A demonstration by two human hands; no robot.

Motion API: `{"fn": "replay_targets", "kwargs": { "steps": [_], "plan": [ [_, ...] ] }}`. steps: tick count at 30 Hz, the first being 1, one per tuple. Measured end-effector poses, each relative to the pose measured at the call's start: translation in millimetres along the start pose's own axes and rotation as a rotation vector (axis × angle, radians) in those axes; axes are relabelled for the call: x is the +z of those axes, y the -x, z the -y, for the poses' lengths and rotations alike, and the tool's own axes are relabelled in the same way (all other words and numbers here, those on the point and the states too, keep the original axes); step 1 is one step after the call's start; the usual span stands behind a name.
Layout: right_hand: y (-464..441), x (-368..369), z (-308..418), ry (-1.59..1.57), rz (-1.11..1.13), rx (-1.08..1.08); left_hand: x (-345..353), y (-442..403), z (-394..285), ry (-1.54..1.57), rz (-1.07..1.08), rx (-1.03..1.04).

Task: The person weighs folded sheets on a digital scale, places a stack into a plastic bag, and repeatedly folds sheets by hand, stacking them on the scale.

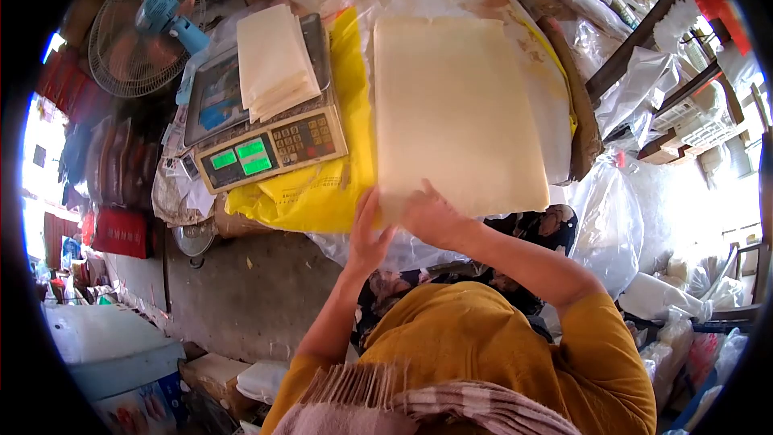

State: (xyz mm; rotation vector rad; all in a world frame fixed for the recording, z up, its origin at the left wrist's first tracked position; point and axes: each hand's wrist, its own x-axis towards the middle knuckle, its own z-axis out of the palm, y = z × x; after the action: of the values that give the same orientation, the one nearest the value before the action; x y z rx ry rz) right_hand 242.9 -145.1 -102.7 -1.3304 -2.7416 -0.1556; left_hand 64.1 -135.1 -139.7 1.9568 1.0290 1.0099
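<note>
A large stack of thin cream-coloured sheets (455, 105) lies flat before me, its near edge towards my body. My left hand (370, 234) is at the stack's near left corner, fingers stretched along the edge and thumb apart. At the same corner my right hand (433, 216) rests on top, its fingers bent and closed on a sheet's corner; the fingertips are slightly blurred. To the left stands a digital scale (274, 145) with lit green displays. A folded pile of similar cream sheets (274, 60) lies on its metal pan.
Yellow plastic sacking (302, 197) lies under the scale and beside the stack. A standing fan (149, 28) is at the back left. Clear plastic bags (608, 221) hang at the right, and a cardboard edge (588, 141) borders the work surface. A red box (121, 232) sits at left.
</note>
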Motion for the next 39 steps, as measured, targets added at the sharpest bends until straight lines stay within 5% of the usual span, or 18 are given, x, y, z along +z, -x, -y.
{"fn": "replay_targets", "kwargs": {
  "steps": [5, 8, 11, 15, 20, 23, 25, 27, 30, 33, 34, 37, 39],
  "plan": [
    [-2.1, 7.8, 0.6, -0.083, -0.084, 0.011, -0.4, -2.3, -6.5, 0.019, -0.017, 0.016],
    [3.5, -0.5, -26.4, -0.676, -0.239, 0.454, -1.3, 0.3, -4.0, 0.034, -0.023, 0.004],
    [15.6, -10.5, -56.7, -0.872, -0.361, 0.781, -2.0, 1.7, -6.5, -0.034, -0.006, 0.039],
    [21.6, -21.2, -45.4, -1.026, -0.319, 0.657, -2.2, -0.2, -9.5, -0.092, 0.053, 0.120],
    [20.0, -10.1, -26.2, -0.468, -0.460, 0.272, -7.7, -8.5, -30.4, -0.305, 0.155, 0.163],
    [25.6, 18.4, -48.6, -0.320, -0.293, 0.357, -6.4, -12.5, -36.5, -0.422, 0.198, 0.160],
    [22.8, -14.7, -92.0, -0.913, -0.318, 0.993, -6.2, -17.2, -35.5, -0.482, 0.235, 0.163],
    [32.6, -58.5, -125.2, -0.787, -0.372, 1.074, -4.5, -28.4, -31.4, -0.537, 0.298, 0.163],
    [40.8, -44.6, -92.0, -0.734, -0.482, 0.712, 17.5, -69.4, -34.9, -0.541, 0.282, 0.077],
    [52.0, -19.1, -50.7, -0.495, -0.188, 0.395, 54.3, -85.6, 9.6, -0.350, 0.233, 0.119],
    [55.5, -12.6, -50.3, -0.507, -0.145, 0.450, 55.4, -89.8, 4.1, -0.292, 0.329, 0.024],
    [56.7, 1.3, -91.8, -0.304, 0.045, 0.560, 67.4, -110.5, -18.1, -0.891, 0.329, -0.059],
    [59.3, -15.7, -139.9, -0.149, 0.024, 0.593, 71.9, -103.4, -4.7, -0.794, 0.155, 0.087]
  ]
}}
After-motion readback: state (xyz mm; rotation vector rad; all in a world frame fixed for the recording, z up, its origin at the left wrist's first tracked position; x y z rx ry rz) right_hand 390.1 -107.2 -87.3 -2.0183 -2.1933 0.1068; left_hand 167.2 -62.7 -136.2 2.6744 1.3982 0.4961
